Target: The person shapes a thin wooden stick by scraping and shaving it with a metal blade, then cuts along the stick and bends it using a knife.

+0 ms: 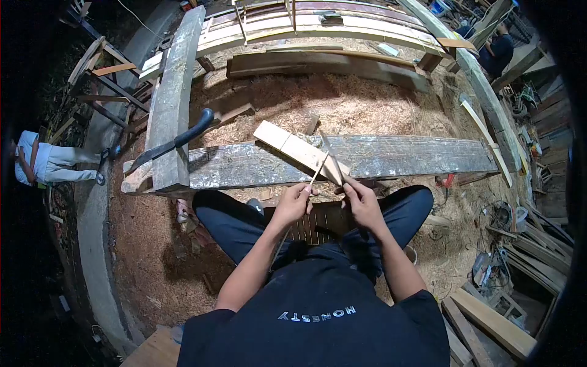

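Observation:
My left hand (pixel 293 203) is closed on a thin wooden strip (pixel 318 170) that slants up and away from me. My right hand (pixel 363 202) is closed around the near end of a narrow, pointed blade-like piece (pixel 331 154), whose handle is hidden by the fingers. The strip and the blade come close together over a pale wooden board (pixel 287 145). That board lies slantwise across a weathered grey beam (pixel 406 158), just beyond my hands. A curved knife with a dark handle (pixel 194 128) rests on the upright-running beam at the left.
Beyond the grey beam, wood shavings (pixel 342 101) cover the ground around a long plank (pixel 318 66). One person (pixel 58 160) stands at the far left, another (pixel 496 54) is at the upper right. Timber (pixel 495 321) lies at the lower right.

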Motion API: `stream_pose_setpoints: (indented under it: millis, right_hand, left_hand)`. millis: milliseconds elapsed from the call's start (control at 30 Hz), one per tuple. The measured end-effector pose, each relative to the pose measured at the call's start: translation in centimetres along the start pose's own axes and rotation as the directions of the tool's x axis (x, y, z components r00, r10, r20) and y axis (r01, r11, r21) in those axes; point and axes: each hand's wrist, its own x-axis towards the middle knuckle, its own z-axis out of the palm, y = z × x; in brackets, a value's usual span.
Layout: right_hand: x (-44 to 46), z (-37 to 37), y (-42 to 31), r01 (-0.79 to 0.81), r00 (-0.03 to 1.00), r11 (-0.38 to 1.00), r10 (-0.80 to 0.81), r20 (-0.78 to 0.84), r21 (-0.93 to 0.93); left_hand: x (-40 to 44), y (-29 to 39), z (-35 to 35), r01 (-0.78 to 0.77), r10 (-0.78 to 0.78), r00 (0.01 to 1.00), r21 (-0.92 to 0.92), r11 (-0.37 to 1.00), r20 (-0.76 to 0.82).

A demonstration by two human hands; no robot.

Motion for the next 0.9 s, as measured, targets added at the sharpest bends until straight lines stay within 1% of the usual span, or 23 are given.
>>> stream_pose_setpoints:
  millis: [33, 67, 100, 133, 167, 200, 267, 333, 400, 467, 500, 533, 600, 633, 667, 733, 767, 833, 900]
  right_hand:
    - [-0.6, 0.2, -1.9, -0.052, 0.998, 0.997, 0.050, -0.039, -0.056]
    - [-0.8, 0.5, -2.2, -0.058, 0.998, 0.997, 0.055, -0.042, -0.056]
    - [-0.9, 0.7, -2.3, 0.104, 0.990, 0.980, -0.119, -0.082, -0.169]
    - [-1.1, 0.9, -2.3, 0.251, 0.952, 0.925, -0.289, -0.100, -0.286]
    - [-1.1, 0.9, -2.2, 0.326, 0.927, 0.897, -0.365, -0.088, -0.298]
    - [-1.2, 0.7, -2.4, 0.321, 0.928, 0.898, -0.362, -0.089, -0.302]
    - [-1.7, 0.3, -3.0, 0.237, 0.962, 0.901, -0.270, -0.043, -0.364]
    - [-1.8, 0.0, -2.7, 0.215, 0.966, 0.897, -0.253, -0.052, -0.386]
    - [-1.7, -0.6, -2.1, 0.299, 0.937, 0.867, -0.346, -0.052, -0.398]
    - [-1.8, -1.8, -1.8, 0.277, 0.951, 0.854, -0.310, -0.005, -0.440]
    - [-1.7, -2.2, -1.6, 0.323, 0.935, 0.833, -0.354, 0.017, -0.448]
    - [-1.7, -2.7, -1.6, 0.326, 0.934, 0.832, -0.356, 0.019, -0.448]
    - [-1.6, -3.7, -1.6, 0.284, 0.956, 0.819, -0.279, 0.085, -0.499]
    - [-1.5, -4.0, -1.3, 0.282, 0.957, 0.809, -0.277, 0.089, -0.516]
    - [-1.3, -4.3, -1.2, 0.284, 0.956, 0.809, -0.279, 0.089, -0.515]
    - [-1.1, -5.0, -1.5, 0.246, 0.969, 0.787, -0.188, 0.160, -0.566]
    - [-1.0, -5.3, -1.7, 0.250, 0.968, 0.786, -0.190, 0.163, -0.565]
    - [-0.6, -5.8, -2.3, 0.279, 0.956, 0.734, -0.150, 0.252, -0.620]
    - [-0.1, -6.3, -2.9, 0.293, 0.947, 0.731, -0.135, 0.290, -0.617]
  left_hand:
    - [-0.4, 0.9, 0.1, -0.001, 0.002, 1.000, -0.039, 0.999, 0.019]
    - [-0.5, 1.4, 0.2, -0.002, 0.005, 0.999, -0.077, 0.997, 0.036]
    - [-0.4, 1.3, 0.5, 0.001, 0.002, 0.999, -0.077, 0.997, 0.041]
    - [-0.5, 1.1, 0.9, 0.005, -0.003, 1.000, -0.097, 0.995, 0.028]
    - [-0.4, 0.9, 1.3, 0.007, -0.006, 1.000, -0.118, 0.993, 0.015]
    - [-0.4, 1.1, 1.6, 0.009, -0.007, 1.000, -0.121, 0.993, 0.020]
    - [-0.6, 1.3, 2.2, 0.029, -0.029, 1.000, -0.032, 0.999, 0.006]
    - [-0.3, 1.1, 2.6, 0.011, -0.009, 0.999, -0.052, 0.999, 0.032]
    - [-0.1, 1.2, 3.2, -0.002, 0.006, 0.998, -0.078, 0.997, 0.055]
    - [-0.5, 1.7, 3.9, 0.058, -0.043, 0.995, -0.184, 0.981, 0.085]
    - [-0.3, 1.5, 4.1, -0.010, 0.026, 0.995, -0.169, 0.986, 0.094]
    - [-0.3, 1.4, 4.5, -0.012, 0.028, 0.995, -0.169, 0.986, 0.092]
    - [-0.4, 1.6, 5.0, 0.068, -0.050, 0.996, -0.244, 0.967, 0.078]
    - [-0.5, 1.6, 5.1, 0.110, -0.094, 0.993, -0.257, 0.960, 0.073]
    - [-0.5, 1.8, 5.1, 0.109, -0.094, 0.993, -0.256, 0.961, 0.071]
    - [-0.7, 1.8, 5.1, 0.116, -0.097, 0.991, -0.240, 0.964, 0.087]
    - [-0.6, 1.3, 5.2, 0.114, -0.096, 0.992, -0.240, 0.964, 0.084]
    - [-0.4, 0.2, 5.3, 0.009, -0.002, 0.999, -0.139, 0.990, 0.049]
    - [-0.4, -0.2, 5.3, 0.009, -0.002, 0.999, -0.157, 0.987, 0.047]
